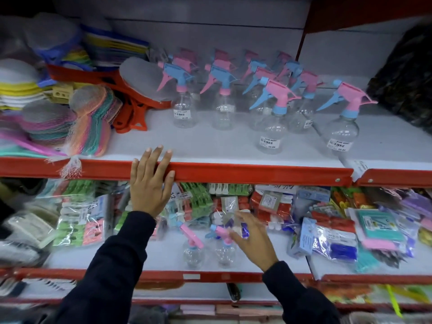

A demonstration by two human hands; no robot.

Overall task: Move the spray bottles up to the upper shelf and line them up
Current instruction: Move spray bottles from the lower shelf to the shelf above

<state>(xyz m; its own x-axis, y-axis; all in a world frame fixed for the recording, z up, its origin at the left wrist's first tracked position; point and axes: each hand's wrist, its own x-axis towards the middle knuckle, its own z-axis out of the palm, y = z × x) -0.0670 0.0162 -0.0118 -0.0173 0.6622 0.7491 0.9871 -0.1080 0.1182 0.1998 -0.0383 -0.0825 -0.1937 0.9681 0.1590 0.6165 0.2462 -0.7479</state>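
Note:
Several clear spray bottles with pink and blue trigger heads stand in rows on the upper shelf (233, 150), among them one at the front right (341, 129) and one in the middle front (272, 127). Two more clear spray bottles stand on the lower shelf: a left one (192, 250) and a right one (224, 249). My left hand (150, 181) lies flat with spread fingers on the upper shelf's red front edge. My right hand (253, 239) is blurred, fingers apart, at the pink head of the right lower bottle, touching or nearly touching it.
Netted scrubbers and coloured pads (77, 122) and red plastic items (131, 99) crowd the upper shelf's left. A dark bag (406, 73) sits at its right end. Packets of clothes pegs (198, 199) and clips (336, 235) fill the lower shelf behind and beside the two bottles.

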